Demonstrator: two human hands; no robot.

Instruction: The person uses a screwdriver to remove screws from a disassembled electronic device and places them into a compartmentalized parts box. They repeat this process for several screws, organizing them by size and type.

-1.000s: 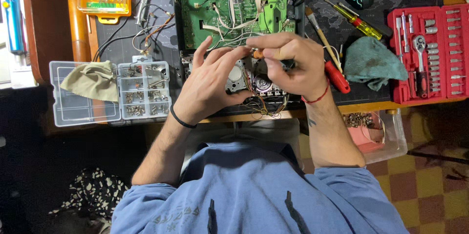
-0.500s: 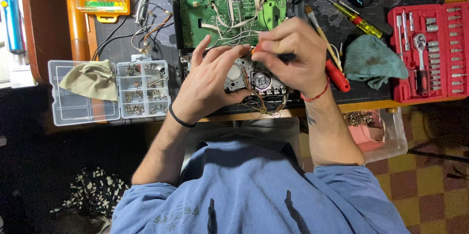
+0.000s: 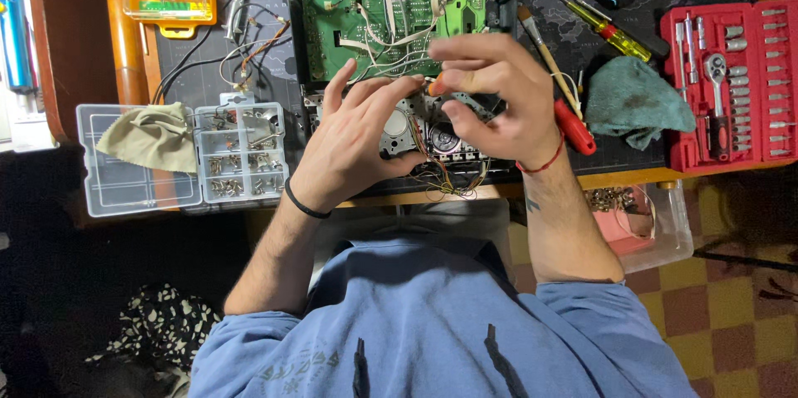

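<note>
Dark matting covers my desk, crowded with tools. My left hand rests half-open, fingers spread, on the metal mechanism at the desk's near edge, steadying it without closing round it. My right hand is curled above the mechanism, fingertips pinched on something small with an orange end; I cannot tell what it is. I judge the thin white wires looping off the glossy green board could snag or tear if I tug the mechanism, and a loose screw could drop off the edge. Beside me lie a clear plastic parts box, a soft teal rag and a ribbed red socket case.
</note>
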